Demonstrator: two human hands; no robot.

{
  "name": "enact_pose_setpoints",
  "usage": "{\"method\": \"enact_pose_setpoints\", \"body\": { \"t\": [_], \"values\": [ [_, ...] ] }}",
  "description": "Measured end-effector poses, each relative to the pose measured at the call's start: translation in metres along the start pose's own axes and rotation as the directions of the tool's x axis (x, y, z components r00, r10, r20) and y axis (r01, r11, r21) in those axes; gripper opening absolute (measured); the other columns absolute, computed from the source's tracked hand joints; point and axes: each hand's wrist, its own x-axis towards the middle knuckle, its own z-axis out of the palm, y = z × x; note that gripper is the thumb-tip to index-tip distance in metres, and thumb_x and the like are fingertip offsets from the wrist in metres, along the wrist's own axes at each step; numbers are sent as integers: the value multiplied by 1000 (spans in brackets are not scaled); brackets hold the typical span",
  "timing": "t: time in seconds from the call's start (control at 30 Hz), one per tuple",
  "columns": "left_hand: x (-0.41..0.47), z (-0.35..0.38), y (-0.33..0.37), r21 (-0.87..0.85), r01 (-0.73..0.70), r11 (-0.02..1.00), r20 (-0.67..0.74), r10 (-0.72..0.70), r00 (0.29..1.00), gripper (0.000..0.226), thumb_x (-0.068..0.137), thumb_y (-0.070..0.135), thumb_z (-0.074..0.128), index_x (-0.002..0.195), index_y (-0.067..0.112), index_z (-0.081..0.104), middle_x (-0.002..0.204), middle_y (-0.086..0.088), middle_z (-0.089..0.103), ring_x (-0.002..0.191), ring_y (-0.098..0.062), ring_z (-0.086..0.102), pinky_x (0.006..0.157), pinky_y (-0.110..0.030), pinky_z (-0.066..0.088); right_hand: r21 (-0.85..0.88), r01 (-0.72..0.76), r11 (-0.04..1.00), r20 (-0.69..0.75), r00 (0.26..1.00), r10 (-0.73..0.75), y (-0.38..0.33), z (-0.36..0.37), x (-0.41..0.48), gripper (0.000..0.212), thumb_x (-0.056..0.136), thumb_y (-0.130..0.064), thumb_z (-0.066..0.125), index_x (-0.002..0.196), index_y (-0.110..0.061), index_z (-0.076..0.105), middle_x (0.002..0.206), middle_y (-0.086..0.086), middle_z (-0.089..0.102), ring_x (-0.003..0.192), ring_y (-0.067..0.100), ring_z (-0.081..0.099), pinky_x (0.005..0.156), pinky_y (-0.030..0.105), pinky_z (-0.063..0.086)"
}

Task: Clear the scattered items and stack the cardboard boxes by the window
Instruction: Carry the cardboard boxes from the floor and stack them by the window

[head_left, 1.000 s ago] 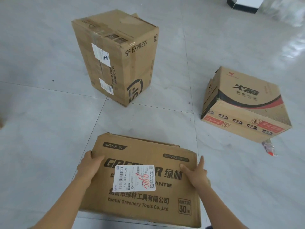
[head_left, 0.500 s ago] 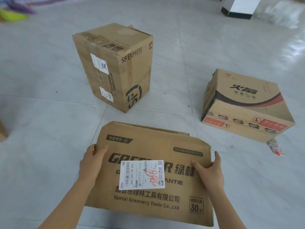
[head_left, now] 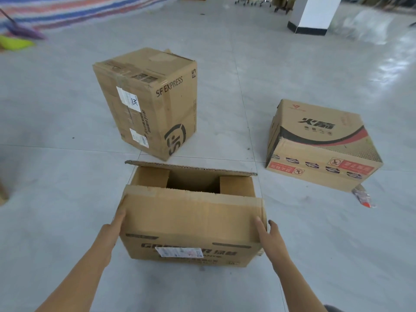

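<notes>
Open box (head_left: 191, 218) held between left hand (head_left: 115, 227) and right hand (head_left: 269, 237), print blurred.

An open-topped cardboard box (head_left: 191, 219) is at the near edge of the grey tiled floor (head_left: 315, 255), its flaps raised. The left hand (head_left: 113, 226) and right hand (head_left: 271, 238) press flat against its two sides. Farther back stands a tall SF Express box (head_left: 146, 102). To its right lies a low printed box (head_left: 322, 145) with a wrapper (head_left: 363, 197) at its near corner.

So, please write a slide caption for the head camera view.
A person's left hand and right hand press the sides of an open-topped brown cardboard box on grey floor tiles.
</notes>
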Motion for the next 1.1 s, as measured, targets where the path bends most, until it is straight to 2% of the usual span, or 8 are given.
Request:
{"method": "enact_pose_setpoints", "body": {
  "t": [0.23,0.4,0.57,0.73,0.8,0.87,0.97,1.1],
  "values": [
    [14,-4,9,18,-53,998,-86,55,995,59,88,18,63,135,-8,39,141,-20,42,122,-33,44,102,-39,34,-84,-58,995,-27,998,56,-1,8,10,71,91,-41,51,147,-17,17,143,10,39,127,31,41,102,44,38],
    [26,0,17,113,-189,975,-121,203,972,46,90,9,56,133,-1,45,139,-17,44,125,-34,42,92,-36,34,-112,94,989,-168,979,-112,-22,17,31,72,87,-23,55,147,-20,16,144,13,30,130,32,32,105,46,34],
    [26,-1,27,115,-282,953,-88,292,952,36,89,11,60,122,-2,54,124,-17,54,102,-28,46,85,-36,37,-555,395,732,-126,830,-543,-64,22,41,79,86,-14,57,149,-27,12,156,5,12,140,30,14,111,44,20],
    [16,-15,35,78,-279,957,-83,285,955,12,87,9,63,90,-2,61,95,-12,57,91,-26,50,84,-34,40,-621,398,675,-22,852,-522,-65,24,42,73,88,-13,52,148,-32,14,142,3,38,130,30,28,105,43,28],
    [15,-17,37,47,-267,963,-37,269,962,8,87,7,62,82,1,60,94,-15,59,82,-27,53,84,-35,42,-676,357,644,-22,864,-502,-63,23,43,67,88,-15,50,146,-33,20,133,6,41,121,30,33,100,39,31],
    [17,-20,40,25,-261,965,-10,261,965,12,87,8,63,96,2,60,97,-16,59,81,-25,54,85,-36,43,-737,328,591,-26,860,-509,-62,24,44,55,87,-14,50,139,-30,37,126,7,40,116,29,36,96,37,34],
    [20,-17,40,6,-268,963,33,267,963,26,87,12,64,111,7,56,98,-12,59,89,-27,54,84,-36,43,-675,303,672,-123,853,-508,-60,28,45,36,89,-12,47,123,-20,55,120,10,41,109,30,39,88,36,37],
    [18,-9,39,6,-223,975,61,222,973,13,90,15,60,98,5,61,91,-8,61,84,-23,55,80,-35,44,-575,390,719,-162,807,-567,-63,29,43,27,91,-12,52,116,-9,61,123,11,49,103,33,51,79,32,39]
  ]
}}
